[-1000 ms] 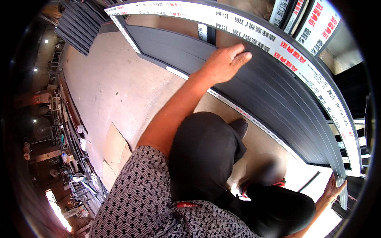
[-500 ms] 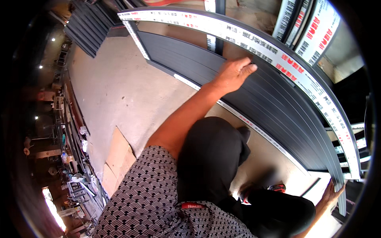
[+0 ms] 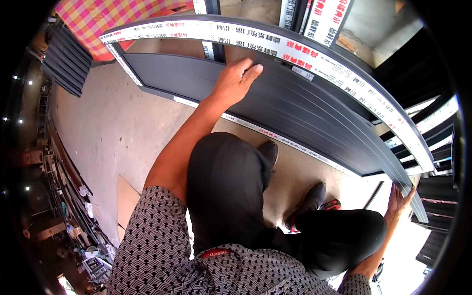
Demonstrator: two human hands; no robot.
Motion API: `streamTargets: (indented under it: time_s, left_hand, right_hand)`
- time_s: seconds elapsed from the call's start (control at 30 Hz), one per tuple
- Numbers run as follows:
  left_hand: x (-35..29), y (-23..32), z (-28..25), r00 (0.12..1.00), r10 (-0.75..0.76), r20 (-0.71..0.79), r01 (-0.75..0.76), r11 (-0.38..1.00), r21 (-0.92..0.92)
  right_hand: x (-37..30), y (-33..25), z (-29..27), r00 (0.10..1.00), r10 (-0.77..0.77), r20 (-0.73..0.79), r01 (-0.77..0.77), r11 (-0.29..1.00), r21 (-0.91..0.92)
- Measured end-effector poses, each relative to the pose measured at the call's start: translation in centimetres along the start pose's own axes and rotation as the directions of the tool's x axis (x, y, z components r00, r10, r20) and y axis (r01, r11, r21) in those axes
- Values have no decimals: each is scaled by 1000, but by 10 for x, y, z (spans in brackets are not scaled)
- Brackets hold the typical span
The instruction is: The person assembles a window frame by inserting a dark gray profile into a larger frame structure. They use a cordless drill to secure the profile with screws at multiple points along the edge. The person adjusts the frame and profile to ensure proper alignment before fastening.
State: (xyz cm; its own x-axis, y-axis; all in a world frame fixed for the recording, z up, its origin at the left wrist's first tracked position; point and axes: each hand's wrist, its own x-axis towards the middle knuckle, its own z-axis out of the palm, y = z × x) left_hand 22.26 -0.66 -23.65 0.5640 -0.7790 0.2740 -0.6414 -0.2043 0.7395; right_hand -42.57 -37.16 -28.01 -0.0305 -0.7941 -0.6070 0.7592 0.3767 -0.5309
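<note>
A long dark grey grooved panel (image 3: 295,105) lies within a dark frame (image 3: 221,32) whose edges carry white film with red and black print. My left hand (image 3: 238,81) is closed on the panel's upper edge, thumb on top and the other fingertips hidden behind it. At the far right, the panel's end sticks out past the frame's short side. My right hand (image 3: 400,196) grips that end, with the thumb along one side. Part of its grip is hidden by the panel.
Dark ribbed profiles (image 3: 66,61) are piled at the upper left beside a pink-and-yellow checked cloth (image 3: 128,17). Film-covered profiles (image 3: 324,17) stand beyond the frame. Cardboard (image 3: 127,201) lies on the concrete floor (image 3: 118,123), and clutter lines the left side.
The whole view has shifted, so the frame, panel and both hands appear farther left, and more checked cloth shows. Both hands keep their hold on the panel.
</note>
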Motion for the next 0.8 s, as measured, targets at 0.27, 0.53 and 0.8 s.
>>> streamTargets:
  time_s: [0.27,0.53,0.8]
  left_hand:
    - [-30,3,-25,980,-165,-111,168,986,23]
    - [-89,-4,-60,955,-281,-93,277,960,-49]
    - [-112,-13,-104,874,-481,-66,436,838,-328]
  right_hand:
    - [-10,7,-48,917,-126,378,360,666,-653]
    - [-106,51,10,994,-3,107,44,923,-382]
    - [-154,49,42,987,131,97,-89,930,-357]
